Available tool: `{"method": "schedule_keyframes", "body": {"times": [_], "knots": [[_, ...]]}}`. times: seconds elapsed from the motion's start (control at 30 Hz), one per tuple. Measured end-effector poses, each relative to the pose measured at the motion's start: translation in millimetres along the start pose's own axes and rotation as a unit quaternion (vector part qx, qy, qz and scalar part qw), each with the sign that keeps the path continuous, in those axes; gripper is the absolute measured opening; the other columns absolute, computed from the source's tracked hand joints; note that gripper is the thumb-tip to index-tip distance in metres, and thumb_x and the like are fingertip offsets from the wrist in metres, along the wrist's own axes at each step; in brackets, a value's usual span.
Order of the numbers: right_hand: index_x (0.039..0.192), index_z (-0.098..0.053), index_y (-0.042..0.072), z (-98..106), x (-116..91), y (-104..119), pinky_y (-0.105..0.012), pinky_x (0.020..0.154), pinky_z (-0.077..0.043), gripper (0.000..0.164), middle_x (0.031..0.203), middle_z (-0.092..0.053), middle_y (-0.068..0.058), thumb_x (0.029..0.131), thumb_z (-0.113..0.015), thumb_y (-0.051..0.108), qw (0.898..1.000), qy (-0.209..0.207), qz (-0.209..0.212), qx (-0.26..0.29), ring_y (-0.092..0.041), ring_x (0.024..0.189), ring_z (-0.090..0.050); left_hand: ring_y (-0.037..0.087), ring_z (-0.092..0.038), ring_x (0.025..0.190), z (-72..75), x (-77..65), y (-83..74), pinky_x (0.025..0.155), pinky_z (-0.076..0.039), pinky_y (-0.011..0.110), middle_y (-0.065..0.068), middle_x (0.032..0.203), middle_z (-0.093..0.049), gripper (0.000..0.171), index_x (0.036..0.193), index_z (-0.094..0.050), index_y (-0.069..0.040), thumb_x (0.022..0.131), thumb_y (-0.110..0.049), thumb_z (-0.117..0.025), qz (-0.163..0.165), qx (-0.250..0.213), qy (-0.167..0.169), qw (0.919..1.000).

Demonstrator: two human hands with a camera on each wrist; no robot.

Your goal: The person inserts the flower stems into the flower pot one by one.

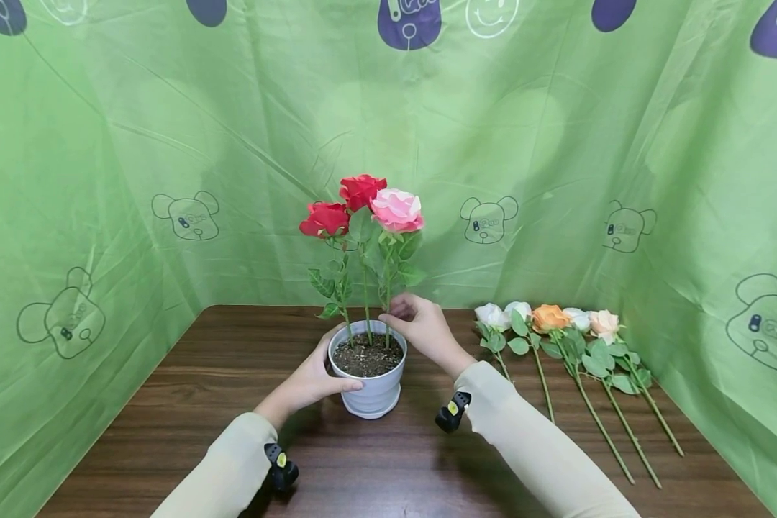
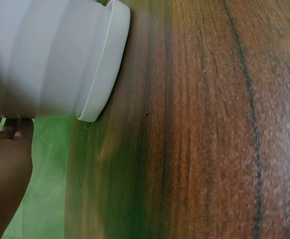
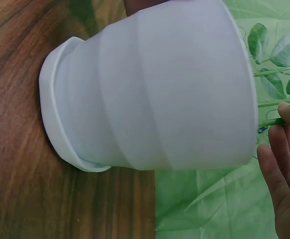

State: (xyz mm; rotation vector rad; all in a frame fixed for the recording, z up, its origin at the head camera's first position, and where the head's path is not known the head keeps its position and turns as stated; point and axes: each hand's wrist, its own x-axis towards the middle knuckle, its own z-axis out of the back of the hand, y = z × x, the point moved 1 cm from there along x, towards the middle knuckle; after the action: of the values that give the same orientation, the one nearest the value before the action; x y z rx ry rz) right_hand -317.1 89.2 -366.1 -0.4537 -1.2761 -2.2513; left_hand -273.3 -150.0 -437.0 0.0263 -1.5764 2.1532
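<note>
A white flowerpot (image 1: 372, 392) filled with dark soil (image 1: 369, 357) stands on its saucer (image 1: 372, 414) on the table. Two red roses (image 1: 324, 219) and a pink rose (image 1: 398, 210) rise upright from the soil. My left hand (image 1: 311, 381) grips the pot's left side, thumb across the front; its fingers reach behind, partly hidden, and also show against the pot wall in the left wrist view. Above the pot's right rim, my right hand (image 1: 424, 327) pinches the pink rose's green stem low down. In the right wrist view thumb and forefinger meet on that stem (image 3: 274, 122).
On the table's right side lie several loose roses: white ones (image 1: 492, 316), an orange one (image 1: 550, 317) and a peach one (image 1: 604, 325), stems pointing toward the front. A green printed cloth (image 1: 265, 144) encloses the dark wooden table (image 1: 188, 403) at back and sides.
</note>
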Motion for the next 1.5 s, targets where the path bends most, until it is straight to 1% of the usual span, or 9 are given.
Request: {"method": "schedule_keyframes", "body": {"times": [0.17, 0.3, 0.47, 0.6, 0.77, 0.97, 1.13, 1.33, 1.5], "knots": [[0.09, -0.069, 0.013, -2.0, -2.6, -0.3, -0.031, 0.073, -0.055, 0.014, 0.086, -0.07, 0.004, 0.087, -0.081, 0.021, 1.0, -0.005, 0.003, 0.013, -0.012, 0.079, -0.066, 0.034, -0.033, 0.142, -0.6, 0.7, -0.6, 0.116, -0.02, 0.053, 0.017, 0.157, -0.033, 0.113, 0.159, -0.017, -0.006, 0.073, -0.016, -0.09, 0.0, -0.002, 0.002, 1.0], [0.088, -0.069, 0.013, -1.8, -3.4, -1.5, -0.031, 0.071, -0.054, 0.014, 0.084, -0.069, 0.004, 0.086, -0.081, 0.021, 1.0, 0.0, -0.01, 0.017, -0.012, 0.077, -0.064, 0.034, -0.034, 0.141, -0.5, 1.2, 0.6, 0.116, -0.02, 0.054, 0.017, 0.157, -0.034, 0.113, 0.159, -0.017, -0.007, 0.073, -0.016, -0.09, 0.001, 0.001, 0.0, 1.0], [0.087, -0.071, 0.011, -3.3, -3.2, -7.4, -0.029, 0.067, -0.053, 0.012, 0.081, -0.069, 0.004, 0.087, -0.08, 0.02, 0.999, 0.021, -0.042, 0.016, -0.012, 0.074, -0.063, 0.033, -0.034, 0.141, -0.1, 1.4, 2.4, 0.116, -0.02, 0.054, 0.017, 0.157, -0.033, 0.113, 0.159, -0.017, -0.007, 0.073, -0.017, -0.09, 0.003, 0.005, 0.001, 1.0], [0.086, -0.072, 0.011, -3.7, -3.5, -9.5, -0.029, 0.065, -0.052, 0.011, 0.081, -0.07, 0.004, 0.087, -0.08, 0.02, 0.998, 0.038, -0.049, 0.013, -0.012, 0.073, -0.063, 0.033, -0.034, 0.141, 0.2, 1.3, 2.8, 0.116, -0.021, 0.053, 0.016, 0.157, -0.033, 0.114, 0.159, -0.017, -0.008, 0.073, -0.017, -0.09, 0.006, 0.005, 0.001, 1.0], [0.085, -0.073, 0.013, -0.9, -5.0, -8.7, -0.03, 0.066, -0.053, 0.01, 0.081, -0.07, 0.005, 0.087, -0.08, 0.02, 0.997, 0.052, -0.049, 0.009, -0.012, 0.073, -0.064, 0.033, -0.034, 0.141, 0.2, 2.1, 2.4, 0.116, -0.021, 0.054, 0.016, 0.157, -0.032, 0.114, 0.159, -0.017, -0.01, 0.073, -0.018, -0.091, 0.003, 0.008, 0.001, 1.0], [0.087, -0.074, 0.014, 1.9, -5.3, -8.6, -0.032, 0.075, -0.054, 0.005, 0.085, -0.072, 0.006, 0.089, -0.077, 0.018, 0.995, 0.091, -0.041, -0.008, -0.011, 0.08, -0.066, 0.033, -0.034, 0.141, -0.3, 1.4, 2.2, 0.116, -0.02, 0.054, 0.015, 0.158, -0.032, 0.113, 0.159, -0.018, -0.01, 0.073, -0.018, -0.091, 0.002, 0.008, 0.001, 1.0], [0.09, -0.075, 0.015, 3.2, -5.0, -8.7, -0.034, 0.08, -0.054, 0.006, 0.087, -0.073, 0.008, 0.091, -0.076, 0.021, 0.993, 0.112, -0.03, -0.029, -0.009, 0.085, -0.067, 0.033, -0.034, 0.141, -0.8, 0.9, 1.8, 0.116, -0.021, 0.054, 0.015, 0.157, -0.032, 0.112, 0.159, -0.018, -0.011, 0.074, -0.018, -0.09, 0.003, 0.006, 0.002, 1.0], [0.086, -0.073, 0.018, 2.4, -5.0, -8.7, -0.032, 0.075, -0.053, 0.008, 0.082, -0.071, 0.01, 0.09, -0.077, 0.023, 0.993, 0.109, -0.019, -0.046, -0.008, 0.079, -0.065, 0.033, -0.035, 0.141, -1.1, 1.3, 1.4, 0.116, -0.021, 0.053, 0.016, 0.157, -0.033, 0.113, 0.159, -0.017, -0.009, 0.074, -0.018, -0.09, 0.001, 0.003, 0.003, 1.0], [0.079, -0.07, 0.019, 2.3, -5.1, -8.6, -0.03, 0.067, -0.052, 0.015, 0.077, -0.068, 0.01, 0.088, -0.079, 0.028, 0.992, 0.116, -0.025, -0.046, -0.009, 0.072, -0.062, 0.033, -0.035, 0.141, -0.7, 1.4, 1.9, 0.115, -0.021, 0.054, 0.016, 0.157, -0.032, 0.113, 0.159, -0.017, -0.009, 0.074, -0.018, -0.09, -0.001, 0.005, 0.004, 1.0]]}}
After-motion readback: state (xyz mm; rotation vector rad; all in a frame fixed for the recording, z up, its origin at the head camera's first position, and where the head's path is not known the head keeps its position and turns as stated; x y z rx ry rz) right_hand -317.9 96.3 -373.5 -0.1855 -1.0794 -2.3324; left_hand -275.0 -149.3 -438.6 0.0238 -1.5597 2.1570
